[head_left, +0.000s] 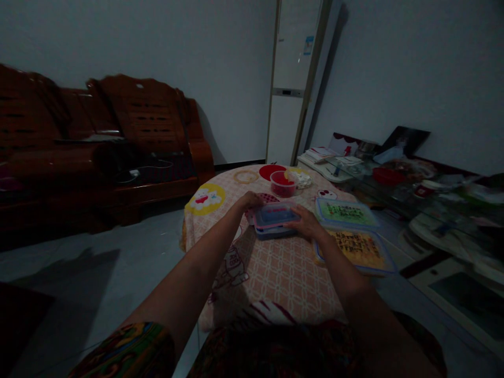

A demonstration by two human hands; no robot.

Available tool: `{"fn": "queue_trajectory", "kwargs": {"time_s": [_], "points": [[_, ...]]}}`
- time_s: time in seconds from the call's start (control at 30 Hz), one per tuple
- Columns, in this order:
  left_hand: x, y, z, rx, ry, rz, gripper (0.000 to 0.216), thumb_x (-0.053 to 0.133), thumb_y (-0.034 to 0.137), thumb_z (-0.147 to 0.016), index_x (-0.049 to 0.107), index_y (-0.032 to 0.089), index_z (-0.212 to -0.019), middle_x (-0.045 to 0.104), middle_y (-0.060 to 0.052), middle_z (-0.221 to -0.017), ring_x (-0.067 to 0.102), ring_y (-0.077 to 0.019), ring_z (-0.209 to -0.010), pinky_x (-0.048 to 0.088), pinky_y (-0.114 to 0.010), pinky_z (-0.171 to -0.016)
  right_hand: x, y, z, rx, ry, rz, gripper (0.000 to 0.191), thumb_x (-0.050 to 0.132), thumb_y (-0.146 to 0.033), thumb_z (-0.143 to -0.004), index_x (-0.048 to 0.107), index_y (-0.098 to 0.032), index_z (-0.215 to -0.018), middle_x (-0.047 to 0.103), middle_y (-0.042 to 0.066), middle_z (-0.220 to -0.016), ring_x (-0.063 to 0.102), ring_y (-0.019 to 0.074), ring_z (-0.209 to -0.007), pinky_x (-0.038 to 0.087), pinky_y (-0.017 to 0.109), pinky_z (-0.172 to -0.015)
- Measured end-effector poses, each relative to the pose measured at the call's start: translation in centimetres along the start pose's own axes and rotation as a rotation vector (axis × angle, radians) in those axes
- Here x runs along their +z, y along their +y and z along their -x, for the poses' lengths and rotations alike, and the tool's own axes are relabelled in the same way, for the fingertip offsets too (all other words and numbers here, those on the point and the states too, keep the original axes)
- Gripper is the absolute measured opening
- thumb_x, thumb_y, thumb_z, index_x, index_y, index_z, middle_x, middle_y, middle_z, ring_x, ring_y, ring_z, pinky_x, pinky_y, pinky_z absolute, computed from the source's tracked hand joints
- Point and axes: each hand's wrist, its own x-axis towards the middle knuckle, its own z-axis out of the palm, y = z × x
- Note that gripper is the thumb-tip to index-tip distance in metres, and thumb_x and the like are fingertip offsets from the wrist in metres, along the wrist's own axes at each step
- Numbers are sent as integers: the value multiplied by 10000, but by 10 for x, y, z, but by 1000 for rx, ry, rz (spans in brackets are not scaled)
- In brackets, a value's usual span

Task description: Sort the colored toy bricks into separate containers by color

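A blue, see-through plastic food container (275, 232) sits on the round cloth-covered table, and a clear lid with a pink rim (274, 216) lies over its top. My left hand (249, 201) is closed at the lid's far left corner, its fingertips partly hidden. On the right side, my right hand (306, 222) grips the container and lid, thumb near the top and fingers along the side. A red dotted item (269, 198) shows just behind the lid. I cannot tell whether the lid is fastened.
To the right lie a green-filled container (346, 212) and a yellow-filled container (356, 249). Behind stand a clear round tub (283, 185), a red disc (271, 171) and a crumpled white bag (302, 179). A cluttered glass table (388, 189) borders the right.
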Motion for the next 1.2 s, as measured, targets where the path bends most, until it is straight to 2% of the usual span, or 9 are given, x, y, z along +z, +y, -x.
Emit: {"fn": "queue_trajectory", "kwargs": {"time_s": [0.17, 0.43, 0.5, 0.6, 0.67, 0.77, 0.9, 1.0, 1.2], "points": [[-2, 1, 1, -89, -44, -47, 104, 734, 226, -682, 696, 142, -635, 591, 1, -482, 528, -127, -492, 420, -219, -486, 6, 2, 6, -20, 14, -25, 782, 825, -476, -682, 605, -190, -1376, 473, 152, -1519, 423, 366, -1408, 330, 530, -1174], [0, 0, 10, -46, -54, -29, 102, 715, 236, -693, 750, 143, -715, 631, -8, -513, 544, -134, -509, 442, -213, -495, 5, -4, 11, 30, -32, -52, 810, 792, -490, -710, 569, -157, -1414, 423, 165, -1553, 392, 370, -1430, 303, 510, -1196], [2, 0, 12, 17, -43, -89, 147, 688, 238, -725, 784, 147, -792, 691, -22, -601, 592, -153, -569, 474, -225, -546, 5, -3, 11, 23, -34, -52, 801, 795, -484, -711, 574, -165, -1411, 446, 158, -1539, 400, 370, -1425, 303, 514, -1195], [10, 5, 16, 189, -26, -265, 232, 657, 210, -762, 811, 165, -929, 769, -54, -815, 681, -214, -759, 523, -265, -710, 6, 1, 9, -10, -42, -38, 796, 803, -479, -706, 581, -166, -1404, 460, 158, -1530, 419, 371, -1412, 314, 515, -1188], [19, 9, 20, 284, -7, -410, 266, 626, 194, -794, 812, 190, -984, 781, -68, -957, 695, -252, -918, 518, -295, -848, 7, 5, 8, -44, -58, -14, 801, 811, -473, -701, 580, -156, -1401, 451, 166, -1536, 429, 374, -1403, 324, 509, -1181], [32, 12, 28, 342, 29, -527, 348, 518, 194, -876, 782, 209, -1103, 751, -78, -1142, 658, -271, -1088, 473, -346, -995, 8, 10, 5, -111, -55, 41, 797, 820, -465, -697, 574, -180, -1400, 449, 156, -1540, 423, 371, -1405, 320, 533, -1176], [39, 11, 34, 353, 39, -598, 410, 437, 218, -928, 732, 201, -1213, 713, -89, -1239, 638, -276, -1139, 460, -378, -1029, 9, 11, 1, -171, -42, 129, 780, 838, -455, -684, 584, -216, -1381, 451, 146, -1540, 378, 371, -1437, 296, 568, -1180], [37, 12, 32, 351, -2, -642, 420, 452, 221, -925, 711, 221, -1255, 695, -86, -1278, 626, -288, -1166, 458, -381, -1026, 8, 7, -1, -204, -106, 165, 736, 816, -442, -719, 579, -245, -1387, 495, 108, -1512, 426, 342, -1413, 324, 525, -1176], [34, 13, 28, 376, -97, -663, 451, 451, 257, -943, 633, 205, -1352, 634, -103, -1367, 593, -291, -1222, 425, -368, -1053, 6, 0, -1, -191, -171, 190, 665, 755, -479, -778, 605, -198, -1362, 537, 125, -1471, 460, 339, -1381, 338, 475, -1167]]}}
